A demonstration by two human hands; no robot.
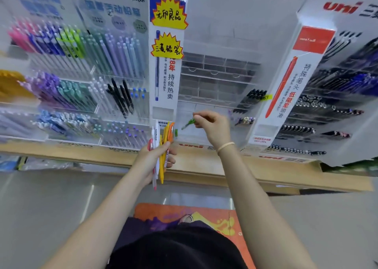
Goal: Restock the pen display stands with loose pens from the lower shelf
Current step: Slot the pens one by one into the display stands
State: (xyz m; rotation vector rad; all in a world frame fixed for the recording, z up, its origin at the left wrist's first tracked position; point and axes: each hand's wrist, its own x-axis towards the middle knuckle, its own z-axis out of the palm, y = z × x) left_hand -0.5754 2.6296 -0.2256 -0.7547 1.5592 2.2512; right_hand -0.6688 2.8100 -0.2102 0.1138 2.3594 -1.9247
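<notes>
My left hand [155, 158] sits at centre frame, just below the wooden shelf edge [196, 166]. Its fingers are curled round a bundle of loose pens [161, 146]: red, white, yellow and orange barrels, standing roughly upright and fanning apart at the top. The thumb presses across the front of the bundle.

My right hand [212, 125] is raised just right of centre, in front of the lower tiers of the clear display stand [216, 78]. Its fingertips pinch one end of a green pen [189, 123], which slants down and to the left. The frame is motion-blurred here, so I cannot tell which fingers carry the load.

The stand's upper compartments look mostly bare; a cluster of black pens [253, 97] occupies the right side at mid height. Filled stands flank it: pastel pens [81, 64] at upper left, dark pens [335, 105] at right.

Judged step: seating the green pen in a lower compartment of the centre stand.

Fault conditions from this position:
- Grip at the pen's extreme end gives poor control of the far tip. It may strike a compartment lip and twist out of the pinch.
- The bundle is fanned and held by one hand only. Any relaxing of the curl may let a barrel slide down and drop to the floor.
- Compartment dividers are transparent and hard to read. The pen may go in a slot meant for another colour.
</notes>
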